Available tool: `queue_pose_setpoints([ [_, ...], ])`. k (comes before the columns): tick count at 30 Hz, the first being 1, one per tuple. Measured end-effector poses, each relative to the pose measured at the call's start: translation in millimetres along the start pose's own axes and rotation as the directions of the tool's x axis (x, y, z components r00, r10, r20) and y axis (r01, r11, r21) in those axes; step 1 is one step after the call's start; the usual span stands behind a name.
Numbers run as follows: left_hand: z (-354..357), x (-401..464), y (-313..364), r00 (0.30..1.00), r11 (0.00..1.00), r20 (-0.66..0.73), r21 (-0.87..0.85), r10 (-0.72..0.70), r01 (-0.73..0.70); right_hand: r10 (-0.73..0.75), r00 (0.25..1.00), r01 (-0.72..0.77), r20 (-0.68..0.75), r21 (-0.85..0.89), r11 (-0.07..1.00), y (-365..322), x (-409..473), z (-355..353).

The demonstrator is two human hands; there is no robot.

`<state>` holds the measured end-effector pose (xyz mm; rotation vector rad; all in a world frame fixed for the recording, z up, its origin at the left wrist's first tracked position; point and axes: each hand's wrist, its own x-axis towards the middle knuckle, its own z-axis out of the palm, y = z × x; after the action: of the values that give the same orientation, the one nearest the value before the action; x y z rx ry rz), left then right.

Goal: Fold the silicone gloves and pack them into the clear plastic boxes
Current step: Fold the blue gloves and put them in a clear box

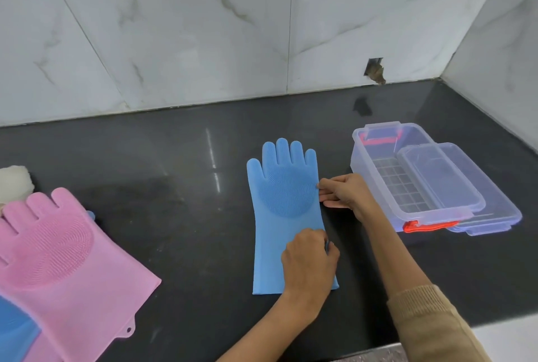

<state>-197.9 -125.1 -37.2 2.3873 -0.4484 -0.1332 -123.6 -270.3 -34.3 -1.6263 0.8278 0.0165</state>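
Observation:
A blue silicone glove lies flat on the dark counter, fingers pointing toward the wall, bristled palm up. My left hand grips its right edge near the cuff, fingers curled over the rim. My right hand pinches the same edge higher up, beside the palm. A clear plastic box with orange-red latches stands open to the right. Its clear lid leans partly in and beside it. A pink glove lies at the left, over another blue glove.
The dark stone counter meets a marble-tiled wall behind and on the right. A white fluffy cloth sits at the far left edge. The counter's front edge runs along the bottom right.

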Motion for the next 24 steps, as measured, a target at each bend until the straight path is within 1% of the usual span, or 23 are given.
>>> queue_pose_setpoints([
  [9,12,7,14,0.999,1.0,0.036,0.012,0.026,-0.026,0.008,1.0,-0.008,-0.014,0.005,1.0,-3,6,-13],
  [14,13,7,8,0.999,1.0,0.039,-0.004,0.031,-0.031,-0.047,0.996,0.047,-0.08,-0.004,0.999,4,7,-10],
  [17,5,3,-1,0.999,0.999,-0.02,-0.031,0.032,-0.032,-0.098,0.985,0.1,-0.144,0.003,0.995,11,5,-8],
  [20,-12,3,-17,0.993,0.999,-0.117,-0.028,-0.019,0.016,-0.127,0.966,0.133,-0.223,0.011,0.991,14,2,-3],
  [22,-28,4,-32,0.98,0.995,-0.175,-0.033,-0.093,0.089,-0.195,0.93,0.182,-0.311,-0.07,0.981,13,-2,3],
  [24,-47,4,-48,0.954,0.982,-0.233,-0.069,-0.189,0.178,-0.323,0.871,0.266,-0.372,-0.196,0.944,9,-6,13],
])
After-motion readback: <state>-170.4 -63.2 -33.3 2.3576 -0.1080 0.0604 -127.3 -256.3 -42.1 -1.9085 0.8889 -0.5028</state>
